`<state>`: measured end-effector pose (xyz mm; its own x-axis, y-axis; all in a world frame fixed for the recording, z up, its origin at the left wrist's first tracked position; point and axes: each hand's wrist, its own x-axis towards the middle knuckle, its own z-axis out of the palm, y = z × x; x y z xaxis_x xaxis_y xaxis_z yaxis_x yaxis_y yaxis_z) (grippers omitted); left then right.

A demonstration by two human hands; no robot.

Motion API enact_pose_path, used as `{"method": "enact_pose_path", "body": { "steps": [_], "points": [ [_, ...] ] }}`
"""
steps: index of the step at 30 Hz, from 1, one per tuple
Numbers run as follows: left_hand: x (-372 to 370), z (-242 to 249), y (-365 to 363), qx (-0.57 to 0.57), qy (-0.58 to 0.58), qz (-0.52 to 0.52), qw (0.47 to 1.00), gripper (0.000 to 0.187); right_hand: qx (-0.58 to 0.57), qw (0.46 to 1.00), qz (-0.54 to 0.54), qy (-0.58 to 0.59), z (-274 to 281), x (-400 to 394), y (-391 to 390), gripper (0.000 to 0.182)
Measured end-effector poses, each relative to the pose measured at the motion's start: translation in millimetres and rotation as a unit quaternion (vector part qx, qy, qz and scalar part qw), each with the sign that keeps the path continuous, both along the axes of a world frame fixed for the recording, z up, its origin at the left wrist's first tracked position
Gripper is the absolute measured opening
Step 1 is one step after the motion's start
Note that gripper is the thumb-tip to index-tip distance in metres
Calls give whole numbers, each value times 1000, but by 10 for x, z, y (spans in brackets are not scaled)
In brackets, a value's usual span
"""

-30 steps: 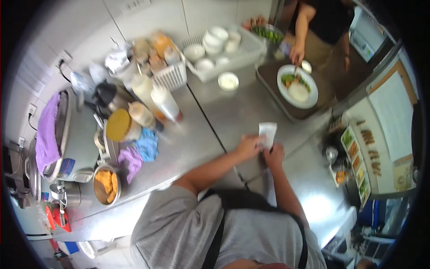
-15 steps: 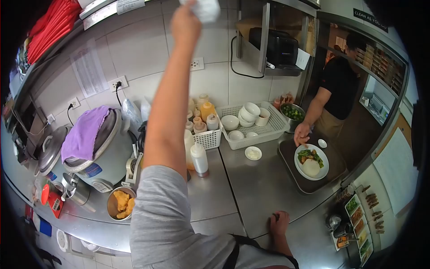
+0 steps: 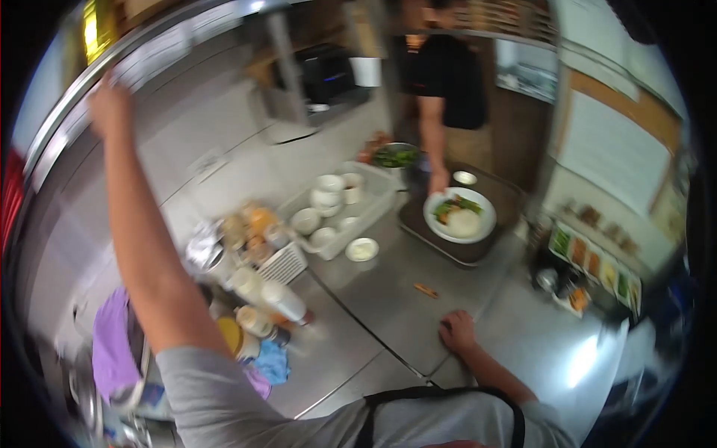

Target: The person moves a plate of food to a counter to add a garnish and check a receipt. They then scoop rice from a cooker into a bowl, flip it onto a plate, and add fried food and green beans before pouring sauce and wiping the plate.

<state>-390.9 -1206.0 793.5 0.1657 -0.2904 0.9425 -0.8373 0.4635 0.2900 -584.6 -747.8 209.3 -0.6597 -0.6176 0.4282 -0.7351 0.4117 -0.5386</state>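
My left hand (image 3: 112, 108) is raised at the far left, against a metal rail (image 3: 82, 97) with white paper slips (image 3: 157, 60) along it. Blur smears its fingers, so whether a slip is pinched in them does not show. On the steel counter rests my right hand (image 3: 457, 331), fingers curled under, with nothing visible in it. Just beyond it lies a small brown stick-like piece, perhaps a wooden clothespin (image 3: 426, 290). A white plate of rice and greens (image 3: 461, 239) stands on a brown tray (image 3: 478, 261), with another person's hand (image 3: 439, 179) at its far rim.
Left of the tray are a small white bowl (image 3: 362, 249) and a basket (image 3: 388, 196) of white bowls. Squeeze bottles (image 3: 282, 299) and a purple cloth (image 3: 113, 343) are near my left arm. At right sits a rack of food containers (image 3: 595, 265).
My view has turned right. My left hand, which carried white paper, is now by the rail at left. The brown piece now shows on the counter. My right hand stays on the counter.
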Motion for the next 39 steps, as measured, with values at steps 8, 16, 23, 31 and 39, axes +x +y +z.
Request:
{"method": "enact_pose_path", "body": {
  "steps": [8, 16, 23, 31, 39],
  "points": [
    [-749, -1352, 777, -141, -111, -129, 975, 44, -38, 997, -18, -57, -124, 286, 642, 19],
    [-1249, -3752, 3394, 123, -336, -608, 709, 47, -96, 936, -87, -326, 186, 1254, 2537, 21],
    [-695, -5873, 6272, 375, -321, -717, 492, 48, -206, 877, -373, -221, 540, 2356, 5266, 16],
    [-311, -5886, 8294, 227, -440, -756, 427, 59, -41, 559, -675, 480, 2887, 4067, 7281, 30],
    [-717, -5102, 9629, 191, -250, -915, 251, 61, -50, 447, -773, 448, 3153, 4244, 8221, 72]
  ]
}}
